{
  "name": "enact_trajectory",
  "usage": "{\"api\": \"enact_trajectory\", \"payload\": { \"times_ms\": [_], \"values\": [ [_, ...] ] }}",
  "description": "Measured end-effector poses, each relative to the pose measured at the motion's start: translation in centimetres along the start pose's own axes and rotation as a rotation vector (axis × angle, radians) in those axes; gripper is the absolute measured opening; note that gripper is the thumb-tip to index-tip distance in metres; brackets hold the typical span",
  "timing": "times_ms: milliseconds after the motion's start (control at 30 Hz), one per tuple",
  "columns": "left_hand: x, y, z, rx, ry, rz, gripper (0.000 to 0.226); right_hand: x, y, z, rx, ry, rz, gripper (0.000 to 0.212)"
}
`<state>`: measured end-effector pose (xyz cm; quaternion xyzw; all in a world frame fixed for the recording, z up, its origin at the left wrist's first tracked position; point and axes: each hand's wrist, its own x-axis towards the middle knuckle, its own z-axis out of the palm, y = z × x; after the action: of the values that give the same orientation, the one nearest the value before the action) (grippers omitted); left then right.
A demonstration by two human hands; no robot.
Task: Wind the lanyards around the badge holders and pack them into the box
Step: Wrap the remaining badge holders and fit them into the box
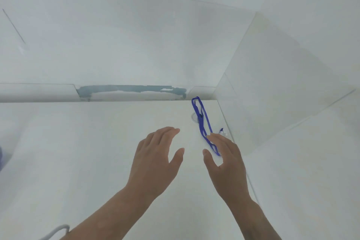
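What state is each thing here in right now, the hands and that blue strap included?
Left hand: open, fingers straight, holding nothing.
Right hand: open, fingers straight, over the near end of the blue lanyard; contact unclear.
Blue lanyard: unwound, lying stretched out in loose loops on the white surface.
Badge holder: clear, lying flat under the lanyard, not wrapped.

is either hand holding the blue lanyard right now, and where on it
Neither. The left hand and right hand are open; the right hand's fingers overlap the blue lanyard at its near end.
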<state>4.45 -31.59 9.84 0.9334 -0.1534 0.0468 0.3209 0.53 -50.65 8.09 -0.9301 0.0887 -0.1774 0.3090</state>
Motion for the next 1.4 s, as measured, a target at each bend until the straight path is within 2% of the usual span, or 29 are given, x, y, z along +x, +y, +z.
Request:
{"api": "enact_trajectory", "payload": {
  "times_ms": [200,333,567,800,900,1067,1267,1333,1400],
  "values": [
    [3.0,2.2,6.5,-0.062,-0.199,-0.069,0.043,2.3,7.3,-0.7,-0.036,-0.005,0.279,0.026],
    [5.5,2.4,11.4,-0.087,-0.323,-0.150,0.040,4.8,11.9,0.5,-0.080,-0.096,0.421,0.030],
    [10.4,1.9,18.9,-0.138,-0.496,-0.285,0.038,9.3,17.5,4.8,-0.166,-0.226,0.467,0.048],
    [14.5,2.9,25.4,-0.277,-0.610,-0.365,0.042,11.6,22.1,8.5,-0.282,-0.245,0.486,0.067],
    [15.0,3.0,26.6,-0.304,-0.636,-0.374,0.042,11.8,22.8,9.5,-0.293,-0.239,0.486,0.065],
    [15.2,3.2,28.0,-0.280,-0.694,-0.375,0.040,12.1,23.4,10.5,-0.344,-0.223,0.460,0.049],
    [15.2,3.9,27.8,-0.377,-0.659,-0.428,0.036,12.6,21.4,8.7,-0.171,-0.178,0.543,0.031],
    [15.0,4.1,27.5,-0.317,-0.639,-0.388,0.042,12.6,20.8,8.0,-0.111,-0.133,0.569,0.034],
    [14.5,4.3,26.8,-0.260,-0.588,-0.252,0.052,13.0,20.1,7.3,-0.014,-0.070,0.611,0.031]
  ]
}}
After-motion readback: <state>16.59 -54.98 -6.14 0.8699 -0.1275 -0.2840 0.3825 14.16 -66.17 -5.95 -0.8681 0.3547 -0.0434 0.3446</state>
